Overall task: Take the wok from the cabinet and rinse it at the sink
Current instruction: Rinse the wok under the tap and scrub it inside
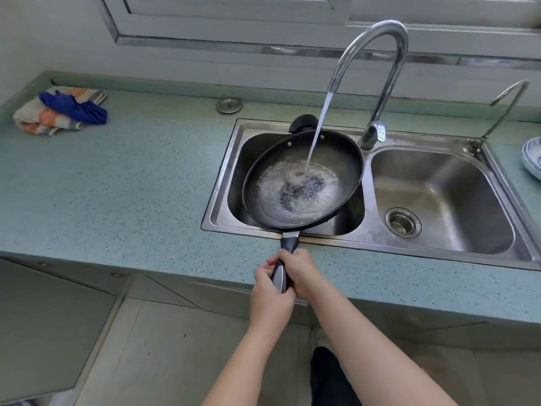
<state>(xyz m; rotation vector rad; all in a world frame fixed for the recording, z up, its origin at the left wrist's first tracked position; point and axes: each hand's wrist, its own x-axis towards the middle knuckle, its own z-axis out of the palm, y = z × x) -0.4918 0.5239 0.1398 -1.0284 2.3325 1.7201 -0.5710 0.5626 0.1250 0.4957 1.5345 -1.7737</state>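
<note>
The black wok (345, 159) hangs over the left basin of the steel double sink (439, 247), tilted, with its long handle pointing at me. A stream of water from the tall curved faucet (377, 54) lands inside it and foams in the bottom. Both hands hold the handle over the counter's front edge. My left hand (270, 291) grips its near end. My right hand (300, 271) wraps it just beyond, closer to the wok.
A crumpled orange-and-blue cloth (58, 111) lies on the green counter (131, 186) at the far left. A round metal cap (229, 105) sits behind the sink. A small second tap (503, 112) and a blue-patterned plate (532, 158) stand at the right.
</note>
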